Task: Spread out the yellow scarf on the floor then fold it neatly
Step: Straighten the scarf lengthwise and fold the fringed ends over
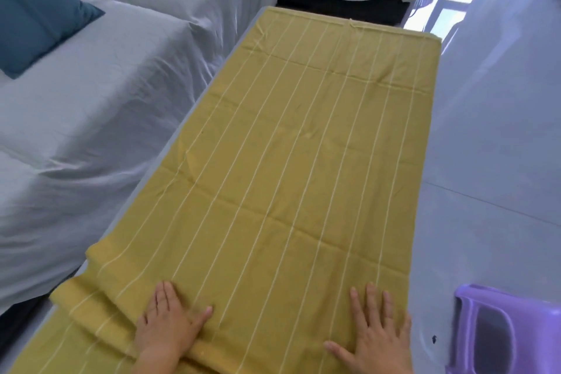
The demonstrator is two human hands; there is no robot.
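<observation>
A blue cushion (39,9) lies on a sofa (91,130) draped in white sheets along the left edge of the floor (485,146). The yellow scarf (303,161), striped with thin white lines, lies stretched out flat down the middle of the floor. Its left edge is just beside the sofa's foot and its far edge reaches toward the floor's far end. At its near left corner the cloth ridges up in a fold and seems doubled over, though the layers are hard to count. The left hand (168,325) rests palm-down on that ridge, fingers (165,294) straight and close together, thumb out to the right. The right hand (378,337) lies flat by the scarf's near right edge, fingers (372,297) straight and slightly spread. Neither hand grips the cloth. A purple stool (510,334) stands at the floor's near right corner, near the scarf.
</observation>
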